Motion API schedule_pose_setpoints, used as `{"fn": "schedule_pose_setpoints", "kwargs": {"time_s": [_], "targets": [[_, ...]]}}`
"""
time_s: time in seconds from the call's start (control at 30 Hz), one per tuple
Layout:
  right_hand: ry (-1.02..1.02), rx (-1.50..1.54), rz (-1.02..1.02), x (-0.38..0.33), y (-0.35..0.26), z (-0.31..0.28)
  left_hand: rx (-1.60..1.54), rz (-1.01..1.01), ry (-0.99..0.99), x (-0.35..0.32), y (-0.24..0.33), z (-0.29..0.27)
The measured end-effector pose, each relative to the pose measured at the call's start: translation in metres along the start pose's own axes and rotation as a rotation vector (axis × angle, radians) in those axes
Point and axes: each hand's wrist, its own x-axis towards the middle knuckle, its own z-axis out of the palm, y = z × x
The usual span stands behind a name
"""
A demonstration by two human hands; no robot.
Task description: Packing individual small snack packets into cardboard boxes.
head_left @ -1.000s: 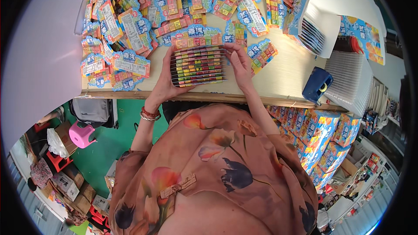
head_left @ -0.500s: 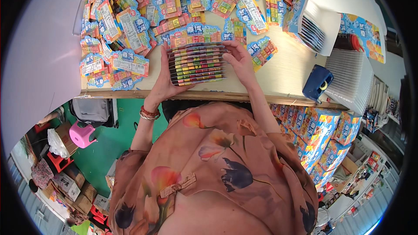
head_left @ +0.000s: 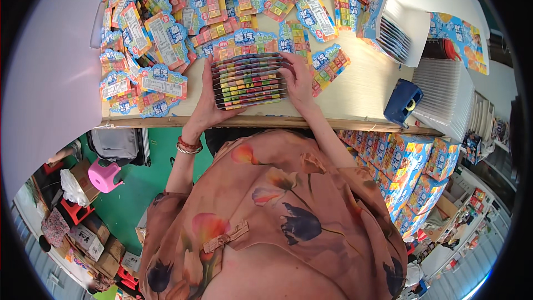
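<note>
Between my two hands stands a stack of blister candy cards (head_left: pixel 251 86), held on edge near the table's front, their colourful sweets showing in rows. My left hand (head_left: pixel 210 100) is wrapped round the stack's left end, thumb up along the side. At the right end, my right hand (head_left: pixel 300 82) presses its fingers against the cards. Just behind the stack, a card with a blue scalloped top (head_left: pixel 247 40) faces me. Beside my right hand lies a loose candy card (head_left: pixel 330 68), tilted on the table.
Heaped candy cards (head_left: pixel 161 39) cover the table's left and back. At right stand an open white box (head_left: pixel 408 19) partly filled with cards, a dark blue tape dispenser (head_left: pixel 403 103) and a clear plastic tray stack (head_left: pixel 444 91). Printed cartons (head_left: pixel 408 161) are piled below the table's right side.
My right hand has moved slightly left and closed in against the right end of the stack. My left hand keeps its hold.
</note>
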Motion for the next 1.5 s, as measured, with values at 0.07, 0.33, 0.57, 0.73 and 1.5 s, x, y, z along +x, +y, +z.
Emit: {"fn": "schedule_pose_setpoints", "kwargs": {"time_s": [0.07, 0.33, 0.57, 0.73, 1.5], "targets": [[-0.007, -0.053, -0.028, 0.0, 0.001, 0.0, -0.008, -0.02, -0.012, 0.001, 0.002, -0.001], [0.007, -0.081, -0.055, -0.004, 0.001, 0.002, 0.062, 0.011, -0.035, 0.001, 0.006, -0.006], [-0.006, -0.045, -0.036, -0.005, 0.004, 0.001, -0.011, -0.069, 0.014, -0.003, 0.002, 0.0], [-0.073, 0.147, 0.072, -0.005, 0.013, -0.005, -0.059, -0.077, 0.031, 0.005, 0.01, 0.001], [-0.532, -0.232, -0.175, 0.013, -0.036, -0.038, 0.061, -0.004, -0.103, 0.005, 0.021, -0.013]]}}
